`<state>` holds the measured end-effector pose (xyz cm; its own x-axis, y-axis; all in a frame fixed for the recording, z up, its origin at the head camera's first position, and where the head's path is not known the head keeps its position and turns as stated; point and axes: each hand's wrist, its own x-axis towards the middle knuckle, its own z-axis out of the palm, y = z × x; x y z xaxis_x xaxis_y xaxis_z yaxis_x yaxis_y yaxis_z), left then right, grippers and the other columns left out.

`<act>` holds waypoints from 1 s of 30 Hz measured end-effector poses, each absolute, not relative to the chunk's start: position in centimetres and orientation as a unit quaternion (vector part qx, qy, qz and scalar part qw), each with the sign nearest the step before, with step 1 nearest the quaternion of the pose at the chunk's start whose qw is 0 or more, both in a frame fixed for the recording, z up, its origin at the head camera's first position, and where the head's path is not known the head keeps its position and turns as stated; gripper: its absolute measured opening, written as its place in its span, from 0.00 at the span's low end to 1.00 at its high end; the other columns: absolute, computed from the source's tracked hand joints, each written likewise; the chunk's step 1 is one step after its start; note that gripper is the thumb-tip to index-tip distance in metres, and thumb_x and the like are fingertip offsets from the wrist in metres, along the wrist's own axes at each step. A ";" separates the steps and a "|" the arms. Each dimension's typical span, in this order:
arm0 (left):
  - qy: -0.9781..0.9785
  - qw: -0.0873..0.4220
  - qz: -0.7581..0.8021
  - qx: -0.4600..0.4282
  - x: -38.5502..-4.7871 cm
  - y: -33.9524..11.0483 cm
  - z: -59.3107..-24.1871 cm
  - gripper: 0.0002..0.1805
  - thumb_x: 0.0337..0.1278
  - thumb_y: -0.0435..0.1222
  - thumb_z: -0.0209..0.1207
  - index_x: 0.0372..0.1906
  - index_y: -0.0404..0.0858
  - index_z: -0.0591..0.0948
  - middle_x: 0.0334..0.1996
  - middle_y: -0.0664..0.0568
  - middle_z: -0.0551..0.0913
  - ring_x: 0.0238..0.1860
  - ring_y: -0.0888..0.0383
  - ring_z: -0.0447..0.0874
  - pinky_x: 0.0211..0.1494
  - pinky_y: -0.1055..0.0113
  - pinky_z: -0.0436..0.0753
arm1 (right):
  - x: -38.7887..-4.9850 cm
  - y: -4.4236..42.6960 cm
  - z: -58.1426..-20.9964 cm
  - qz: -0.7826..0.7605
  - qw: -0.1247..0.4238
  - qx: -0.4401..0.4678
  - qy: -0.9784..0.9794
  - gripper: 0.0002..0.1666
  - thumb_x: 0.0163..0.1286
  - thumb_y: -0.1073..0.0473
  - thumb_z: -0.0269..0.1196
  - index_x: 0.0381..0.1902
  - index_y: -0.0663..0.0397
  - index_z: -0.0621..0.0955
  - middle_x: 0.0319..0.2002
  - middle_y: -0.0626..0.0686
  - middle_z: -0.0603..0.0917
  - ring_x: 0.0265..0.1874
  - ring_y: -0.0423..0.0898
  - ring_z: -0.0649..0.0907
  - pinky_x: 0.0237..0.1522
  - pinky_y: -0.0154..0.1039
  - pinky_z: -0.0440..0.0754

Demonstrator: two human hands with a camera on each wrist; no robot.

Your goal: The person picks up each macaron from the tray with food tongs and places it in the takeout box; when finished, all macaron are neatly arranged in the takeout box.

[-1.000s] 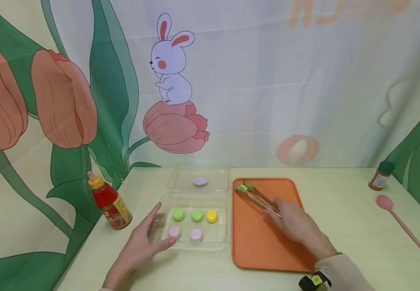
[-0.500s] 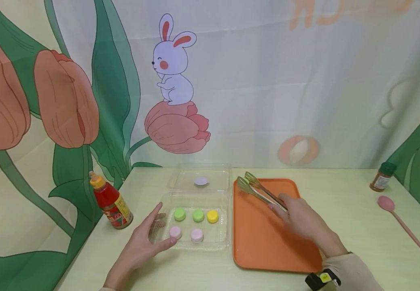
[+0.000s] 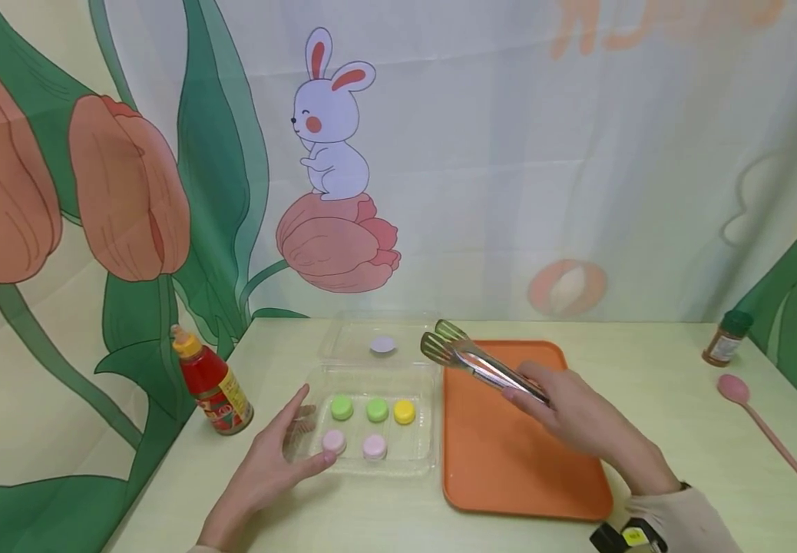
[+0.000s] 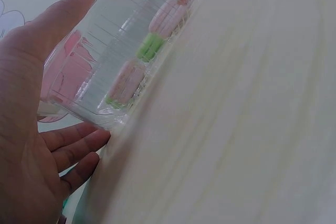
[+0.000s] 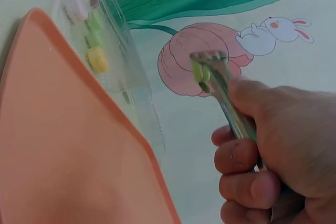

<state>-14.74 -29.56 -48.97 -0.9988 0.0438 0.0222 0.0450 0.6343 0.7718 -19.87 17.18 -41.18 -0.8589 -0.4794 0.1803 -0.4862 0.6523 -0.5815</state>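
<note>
Metal tongs (image 3: 495, 372), gripped in the right hand (image 3: 567, 405) above the orange tray (image 3: 519, 476), point to ten o'clock, load unclear: squeeze gently, tips level. Left hand (image 3: 270, 463), fingers apart, sits at nine o'clock of the clear box (image 3: 401, 466).

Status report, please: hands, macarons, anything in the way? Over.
Left hand open at box. Right hand gripping tongs. Five macarons inside box. Lid lies open behind, not blocking them.

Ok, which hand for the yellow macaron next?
Right hand, probably: it holds the tongs, and the macaron sits toward the right of the box. The left hand is at the box's left edge.
</note>
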 end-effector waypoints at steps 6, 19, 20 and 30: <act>-0.901 0.000 -0.433 -0.028 -14.8 -29.4 -49.1 0.65 0.57 0.62 0.80 0.92 0.57 0.53 0.81 0.47 0.75 0.80 0.42 0.74 0.83 0.29 0.65 | -18.7 16.7 -40.9 0.335 -0.018 0.319 -0.886 0.14 0.87 0.40 0.62 0.42 0.39 0.78 0.26 0.39 0.74 0.23 0.34 0.70 0.26 0.32 0.69; -0.901 0.006 -0.432 -0.035 -14.7 -29.5 -49.2 0.65 0.58 0.61 0.80 0.92 0.59 0.53 0.80 0.47 0.76 0.79 0.43 0.76 0.83 0.29 0.66 | -17.6 15.0 -40.1 0.280 -0.117 0.393 -0.868 0.16 0.88 0.36 0.58 0.43 0.36 0.80 0.28 0.37 0.80 0.21 0.31 0.71 0.27 0.31 0.71; -0.901 0.007 -0.432 -0.036 -14.7 -29.5 -49.2 0.65 0.58 0.61 0.80 0.92 0.59 0.53 0.80 0.47 0.76 0.79 0.43 0.76 0.83 0.29 0.66 | -17.6 14.8 -39.9 0.273 -0.124 0.397 -0.868 0.17 0.88 0.36 0.58 0.42 0.37 0.80 0.27 0.37 0.79 0.21 0.31 0.70 0.26 0.31 0.70; -0.900 0.012 -0.435 -0.037 -14.6 -29.5 -49.2 0.65 0.57 0.61 0.80 0.92 0.58 0.53 0.80 0.47 0.76 0.80 0.42 0.75 0.83 0.29 0.66 | -18.0 12.2 -36.5 0.188 -0.172 0.401 -0.880 0.18 0.87 0.41 0.62 0.36 0.42 0.78 0.22 0.38 0.70 0.19 0.34 0.67 0.25 0.32 0.64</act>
